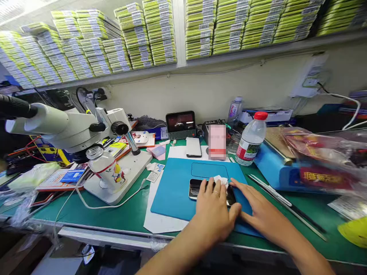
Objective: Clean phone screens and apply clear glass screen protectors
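A dark-screened smartphone (195,188) lies on a blue mat (172,187), partly covered by my hands. My left hand (213,208) is over it, fingers stretched across the screen and pressing a crumpled white tissue (221,180) that shows past the fingertips. A ring is on one finger. At the phone's right end is my right hand (258,210), thumb and fingers spread around that end; whether they touch its edge I cannot tell. A phone outline (209,170) is drawn on the mat just beyond.
A microscope (63,128) and a glass jar (104,170) stand left. Behind the mat are a white phone (194,146) and a small display (180,124). Right are a red-capped bottle (250,139), long thin tools (286,204) and a blue device (269,164). Stacked boxes (160,32) fill the shelf.
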Tool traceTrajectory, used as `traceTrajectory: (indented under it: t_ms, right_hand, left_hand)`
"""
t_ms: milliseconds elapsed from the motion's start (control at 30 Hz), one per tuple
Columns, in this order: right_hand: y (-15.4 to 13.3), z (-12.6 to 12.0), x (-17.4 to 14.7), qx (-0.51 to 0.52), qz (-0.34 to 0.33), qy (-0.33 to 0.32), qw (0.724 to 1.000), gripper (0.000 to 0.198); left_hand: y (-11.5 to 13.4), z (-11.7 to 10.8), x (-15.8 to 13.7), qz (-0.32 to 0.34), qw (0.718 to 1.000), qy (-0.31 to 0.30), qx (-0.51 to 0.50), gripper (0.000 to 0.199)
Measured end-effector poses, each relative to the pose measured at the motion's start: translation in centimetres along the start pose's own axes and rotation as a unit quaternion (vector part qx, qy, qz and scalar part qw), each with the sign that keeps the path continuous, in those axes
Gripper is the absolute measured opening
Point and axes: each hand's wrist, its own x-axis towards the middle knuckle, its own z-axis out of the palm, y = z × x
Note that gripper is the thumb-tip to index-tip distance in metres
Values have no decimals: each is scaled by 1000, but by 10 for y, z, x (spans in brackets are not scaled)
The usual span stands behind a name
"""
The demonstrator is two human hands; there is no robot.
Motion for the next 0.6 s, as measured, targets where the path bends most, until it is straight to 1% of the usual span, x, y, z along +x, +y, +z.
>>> traceTrajectory:
  t_ms: [167,333,433,600]
  right_hand:
    - [-9,-2,-3,-6,23,4,1000,90]
    - [-10,-5,-4,-10,37,-8,999,89]
    - [-8,-5,-4,-15,37,-8,999,88]
    - [-7,-3,-2,-30,32,0,999,86]
  left_hand:
    - [-33,-5,-11,-32,999,21,25,66]
    - [-67,-7,-39,-65,995,47,60,57]
    - [-75,-5,-55,-58,995,54,66,54]
    - [-74,2,-71,-28,995,70,64,54]
